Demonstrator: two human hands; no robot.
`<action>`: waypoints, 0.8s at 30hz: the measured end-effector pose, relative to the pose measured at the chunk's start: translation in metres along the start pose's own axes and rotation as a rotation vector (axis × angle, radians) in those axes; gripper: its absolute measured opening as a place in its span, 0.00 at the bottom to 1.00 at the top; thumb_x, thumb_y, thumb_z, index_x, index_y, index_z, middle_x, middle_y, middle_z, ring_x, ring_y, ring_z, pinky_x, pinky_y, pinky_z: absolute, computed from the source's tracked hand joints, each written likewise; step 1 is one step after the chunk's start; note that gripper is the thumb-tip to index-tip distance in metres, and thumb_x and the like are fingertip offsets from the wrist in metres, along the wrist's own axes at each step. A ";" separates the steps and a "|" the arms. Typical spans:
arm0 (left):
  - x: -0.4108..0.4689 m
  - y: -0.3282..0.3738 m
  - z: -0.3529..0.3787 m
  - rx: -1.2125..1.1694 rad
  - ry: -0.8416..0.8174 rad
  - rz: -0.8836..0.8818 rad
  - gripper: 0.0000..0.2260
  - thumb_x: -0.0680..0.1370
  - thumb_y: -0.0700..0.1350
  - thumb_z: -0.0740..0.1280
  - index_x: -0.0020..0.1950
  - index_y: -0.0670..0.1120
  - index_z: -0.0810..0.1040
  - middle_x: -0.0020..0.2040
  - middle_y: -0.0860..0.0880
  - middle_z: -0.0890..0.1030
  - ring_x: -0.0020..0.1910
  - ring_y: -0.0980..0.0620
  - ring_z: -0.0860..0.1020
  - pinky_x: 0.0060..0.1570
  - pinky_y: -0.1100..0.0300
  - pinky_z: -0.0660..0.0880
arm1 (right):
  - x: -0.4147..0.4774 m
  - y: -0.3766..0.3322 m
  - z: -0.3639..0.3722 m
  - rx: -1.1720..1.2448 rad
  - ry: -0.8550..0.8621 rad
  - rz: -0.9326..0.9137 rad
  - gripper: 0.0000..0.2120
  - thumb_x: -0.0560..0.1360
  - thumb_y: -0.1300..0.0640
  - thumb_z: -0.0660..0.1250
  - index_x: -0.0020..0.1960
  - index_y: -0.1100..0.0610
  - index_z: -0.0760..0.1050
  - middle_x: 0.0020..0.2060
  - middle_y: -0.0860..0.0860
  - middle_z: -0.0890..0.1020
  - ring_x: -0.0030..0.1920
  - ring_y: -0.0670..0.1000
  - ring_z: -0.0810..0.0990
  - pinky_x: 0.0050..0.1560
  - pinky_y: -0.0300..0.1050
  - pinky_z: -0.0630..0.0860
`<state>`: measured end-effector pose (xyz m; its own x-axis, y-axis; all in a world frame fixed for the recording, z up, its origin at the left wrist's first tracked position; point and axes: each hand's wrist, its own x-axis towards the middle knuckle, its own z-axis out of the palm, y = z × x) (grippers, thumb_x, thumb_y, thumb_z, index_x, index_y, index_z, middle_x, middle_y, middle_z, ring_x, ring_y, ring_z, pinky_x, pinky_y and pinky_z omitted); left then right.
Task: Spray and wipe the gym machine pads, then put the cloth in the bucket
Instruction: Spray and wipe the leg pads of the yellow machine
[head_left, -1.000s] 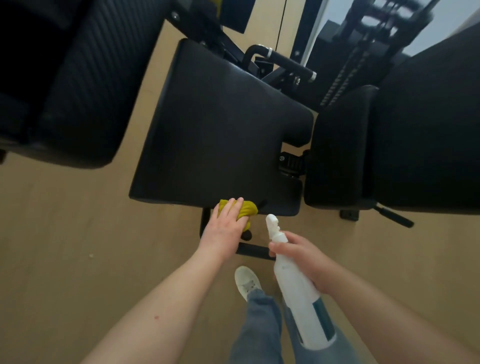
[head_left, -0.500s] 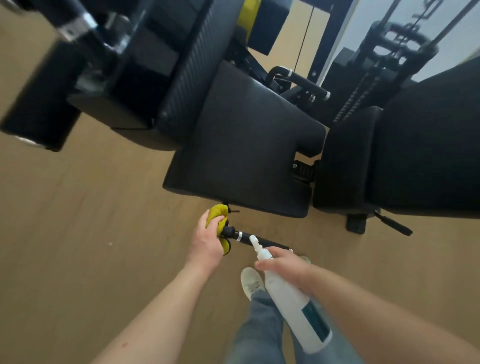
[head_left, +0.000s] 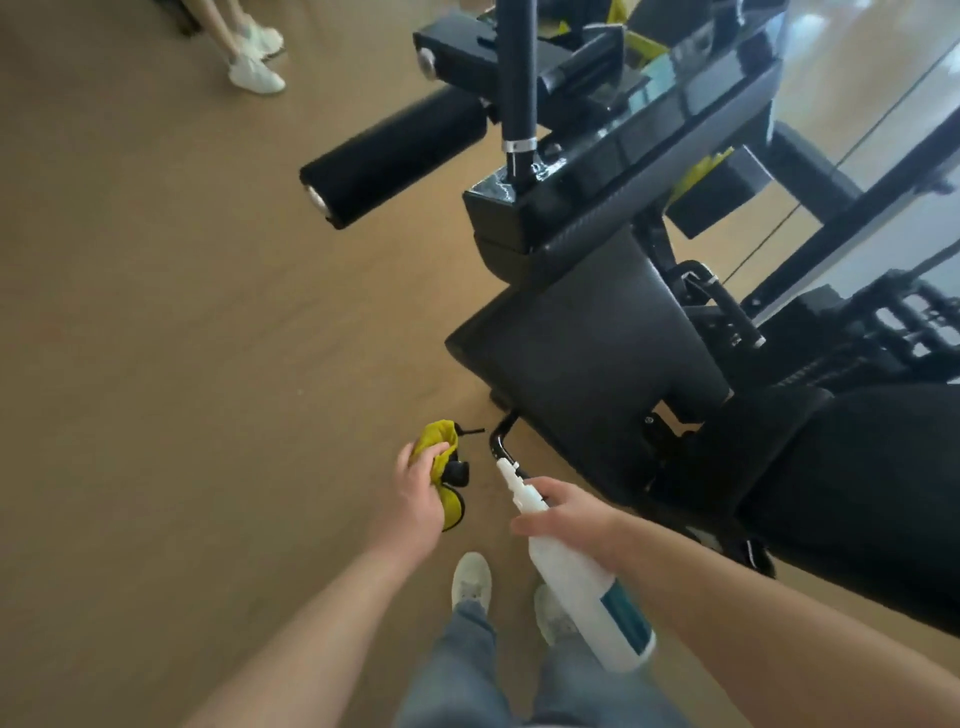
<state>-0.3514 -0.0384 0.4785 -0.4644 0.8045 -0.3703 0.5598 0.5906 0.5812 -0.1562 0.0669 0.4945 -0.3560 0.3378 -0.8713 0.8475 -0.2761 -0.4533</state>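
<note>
Since a second ago the cloth (head_left: 438, 439) and left hand (head_left: 415, 501) have come off the front edge of the seat pad (head_left: 587, 364). They are now hanging below and left of that pad's near corner, over the floor (head_left: 156, 364). The left hand is gripping the yellow cloth, fingers curled round it, and the cloth is bunching around a small black handle end (head_left: 458, 474); how hard it is pressing there, cannot tell. Beside it the right hand (head_left: 566, 514) is holding the white spray bottle (head_left: 587, 582) by the neck, fingers wrapped, with the nozzle pointing up toward the seat pad's corner and the base trailing back over the jeans (head_left: 457, 670). Counting: two hands, one cloth, one bottle, one roller pad (head_left: 395, 156), and two flat pads, the seat pad and a larger pad (head_left: 857, 493) at right. Two pale shoes (head_left: 471, 577) of the wearer are showing below the hands. Two white shoes (head_left: 254, 67) of another person are standing at top left. Roller pad and far shoes are newly showing; the view has swung left.
</note>
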 end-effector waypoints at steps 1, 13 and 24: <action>-0.012 0.000 0.000 -0.008 0.037 -0.013 0.25 0.81 0.33 0.58 0.75 0.51 0.72 0.78 0.44 0.66 0.71 0.42 0.72 0.64 0.53 0.71 | -0.007 -0.001 -0.001 -0.024 -0.006 -0.017 0.34 0.73 0.44 0.76 0.76 0.37 0.65 0.57 0.47 0.78 0.53 0.53 0.82 0.52 0.48 0.82; -0.145 0.006 0.021 -0.290 0.364 -0.317 0.26 0.78 0.33 0.58 0.73 0.52 0.73 0.64 0.47 0.79 0.62 0.46 0.78 0.61 0.56 0.72 | -0.065 -0.004 0.027 -0.356 -0.219 -0.355 0.34 0.73 0.50 0.77 0.76 0.45 0.69 0.58 0.49 0.81 0.52 0.49 0.82 0.52 0.46 0.78; -0.310 -0.053 -0.018 -0.753 0.720 -0.723 0.11 0.87 0.47 0.54 0.65 0.58 0.72 0.51 0.57 0.78 0.50 0.56 0.77 0.52 0.60 0.67 | -0.122 -0.058 0.189 -0.722 -0.463 -0.588 0.17 0.74 0.52 0.76 0.47 0.28 0.78 0.39 0.42 0.84 0.40 0.44 0.83 0.46 0.42 0.79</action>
<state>-0.2498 -0.3199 0.5758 -0.8993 -0.0414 -0.4354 -0.3943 0.5075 0.7661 -0.2365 -0.1282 0.5913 -0.7761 -0.1757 -0.6056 0.4712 0.4766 -0.7422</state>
